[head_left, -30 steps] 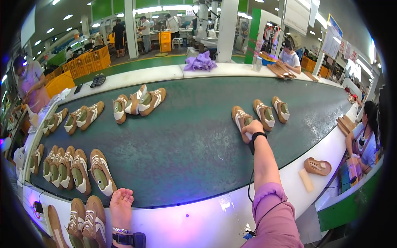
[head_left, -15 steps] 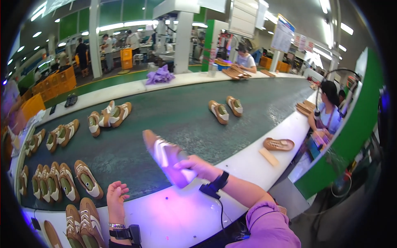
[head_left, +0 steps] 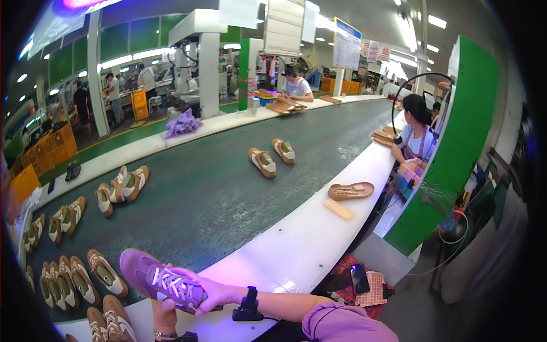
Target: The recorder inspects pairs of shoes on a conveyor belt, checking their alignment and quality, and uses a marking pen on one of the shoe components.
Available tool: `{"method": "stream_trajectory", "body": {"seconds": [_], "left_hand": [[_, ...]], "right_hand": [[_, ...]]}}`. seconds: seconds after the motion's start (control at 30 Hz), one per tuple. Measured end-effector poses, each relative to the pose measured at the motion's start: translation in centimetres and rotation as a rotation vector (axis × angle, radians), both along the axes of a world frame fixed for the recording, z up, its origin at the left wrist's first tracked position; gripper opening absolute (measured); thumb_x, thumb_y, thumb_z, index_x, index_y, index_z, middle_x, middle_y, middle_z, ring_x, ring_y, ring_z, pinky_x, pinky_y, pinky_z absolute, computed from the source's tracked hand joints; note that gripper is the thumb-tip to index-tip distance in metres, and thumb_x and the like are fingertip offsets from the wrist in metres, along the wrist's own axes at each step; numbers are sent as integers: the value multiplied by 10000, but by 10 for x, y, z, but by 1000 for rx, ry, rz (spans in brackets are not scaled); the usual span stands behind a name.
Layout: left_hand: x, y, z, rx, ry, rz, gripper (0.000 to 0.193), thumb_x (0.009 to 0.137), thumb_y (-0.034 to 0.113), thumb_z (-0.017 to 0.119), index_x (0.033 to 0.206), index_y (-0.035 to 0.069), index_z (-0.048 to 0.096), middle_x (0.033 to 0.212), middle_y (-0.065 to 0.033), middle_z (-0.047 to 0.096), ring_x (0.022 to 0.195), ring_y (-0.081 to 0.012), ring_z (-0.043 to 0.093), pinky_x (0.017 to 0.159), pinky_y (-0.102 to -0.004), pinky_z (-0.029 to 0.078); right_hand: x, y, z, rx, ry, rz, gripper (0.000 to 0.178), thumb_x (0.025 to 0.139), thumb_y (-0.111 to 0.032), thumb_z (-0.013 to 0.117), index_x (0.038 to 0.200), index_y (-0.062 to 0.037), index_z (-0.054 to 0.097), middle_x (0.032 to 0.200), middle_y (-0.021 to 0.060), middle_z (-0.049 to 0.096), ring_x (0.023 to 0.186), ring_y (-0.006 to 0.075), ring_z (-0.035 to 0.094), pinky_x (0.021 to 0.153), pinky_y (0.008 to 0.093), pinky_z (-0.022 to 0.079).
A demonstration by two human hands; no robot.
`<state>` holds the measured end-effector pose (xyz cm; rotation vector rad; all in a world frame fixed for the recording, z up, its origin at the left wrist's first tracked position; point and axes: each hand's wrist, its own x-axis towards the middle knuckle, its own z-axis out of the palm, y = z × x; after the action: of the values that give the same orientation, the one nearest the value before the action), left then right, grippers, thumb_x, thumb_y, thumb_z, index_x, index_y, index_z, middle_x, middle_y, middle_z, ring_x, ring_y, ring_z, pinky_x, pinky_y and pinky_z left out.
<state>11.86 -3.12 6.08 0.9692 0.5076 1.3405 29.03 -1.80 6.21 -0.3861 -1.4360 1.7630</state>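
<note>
A brown sneaker point(head_left: 162, 279) with pale laces, tinted violet by the light, is held above the near white ledge, its toe pointing to the upper left. My right hand point(head_left: 215, 292) is closed around its heel end. From below, my left hand point(head_left: 164, 310) grips the same sneaker, with most of its fingers hidden behind it. Just left of my hands stands a pair of tan sneakers point(head_left: 118, 319) with white stripes, partly cut off by the lower edge.
Several tan sneakers point(head_left: 80, 279) line the left of the green conveyor belt point(head_left: 228, 205); another pair point(head_left: 262, 162) sits farther along it. A brown shoe upper point(head_left: 350, 191) and a beige strip point(head_left: 339, 209) lie on the right ledge. Co-workers point(head_left: 417, 134) sit beyond, beside a green panel point(head_left: 450, 154).
My right hand has brought the sneaker left and down to my left hand, which was open and now grips it. The view has turned to the right.
</note>
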Motion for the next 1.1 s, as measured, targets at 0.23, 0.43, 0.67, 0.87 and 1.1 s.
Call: {"method": "stream_trajectory", "body": {"seconds": [0.23,0.43,0.67,0.87,1.1], "left_hand": [[-48,-14,15,216,897,388,477,866,159,632,1296,9,491,1304,-152,506,1195,-265,475,1011,-365,365],[-97,-100,75,-50,1709,583,516,868,240,604,1294,-22,477,1302,-218,480,1221,-327,445,1040,-389,338],[-114,-160,24,-126,1700,890,675,769,309,674,1282,-68,449,1264,-278,493,1203,-389,448,1026,-413,349],[-94,-171,8,172,1740,886,660,648,221,726,1205,-13,460,1340,-260,393,1251,-433,358,1048,-493,284],[-88,-124,11,-175,1364,680,773,716,311,759,1255,-35,325,1250,-274,438,1162,-362,473,972,-399,394]], "right_hand": [[18,8,-16,-193,171,-8,1060,509,-70,735,1445,-43,238,1294,95,485,1180,177,476,1043,290,345],[33,14,-20,-263,248,-114,906,591,-121,682,1415,-52,310,1257,56,505,1145,157,484,1033,292,346],[28,21,-29,-333,222,-201,564,625,-107,682,1164,-69,518,982,-9,542,885,113,519,831,264,441],[25,14,-16,-438,197,-186,545,637,-95,664,1161,-58,518,993,20,547,914,169,562,830,320,476],[26,9,-18,-434,215,-260,628,650,-126,657,1240,2,482,1082,93,585,1015,227,576,913,355,462]]}}
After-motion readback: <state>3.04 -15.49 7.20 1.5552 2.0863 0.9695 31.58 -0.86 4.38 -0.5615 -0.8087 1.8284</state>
